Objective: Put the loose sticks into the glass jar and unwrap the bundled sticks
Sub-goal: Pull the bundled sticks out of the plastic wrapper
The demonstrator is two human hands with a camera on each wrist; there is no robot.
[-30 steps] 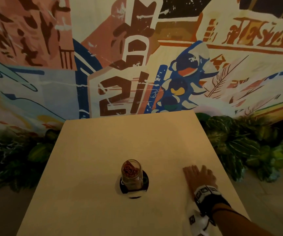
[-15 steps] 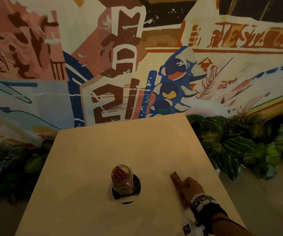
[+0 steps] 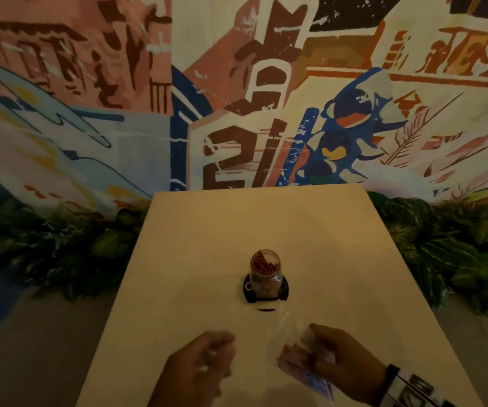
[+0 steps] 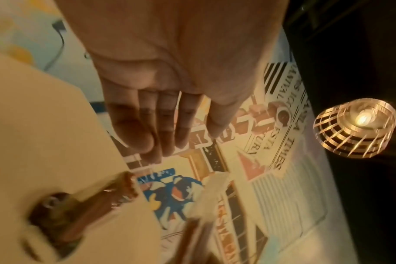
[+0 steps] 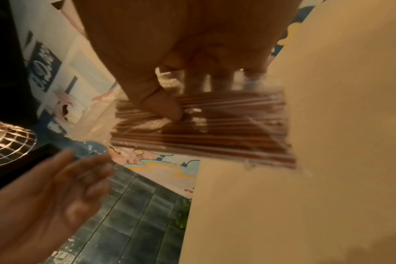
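Note:
The glass jar (image 3: 265, 273), filled with reddish-brown sticks, stands upright on a black coaster (image 3: 284, 289) mid-table. Nearer me, my right hand (image 3: 319, 353) holds the bundle of brown sticks (image 3: 295, 356) above the table, still in clear plastic wrap. In the right wrist view the thumb presses on the wrapped bundle (image 5: 215, 132) and the fingers curl behind it. My left hand (image 3: 216, 348) hovers to the left of the bundle, apart from it. Its fingers (image 4: 156, 142) are straight and hold nothing. The jar (image 4: 97, 201) and the bundle's plastic end (image 4: 215, 187) show beyond them.
The beige table (image 3: 207, 245) ends at a painted mural wall (image 3: 237, 113). Leafy plants (image 3: 442, 254) line the floor on both sides. A lit wire-cage lamp (image 4: 355, 128) hangs overhead.
My right hand picked the bundle up from the table's right side and brought it in front of me. My left hand has come into view beside it.

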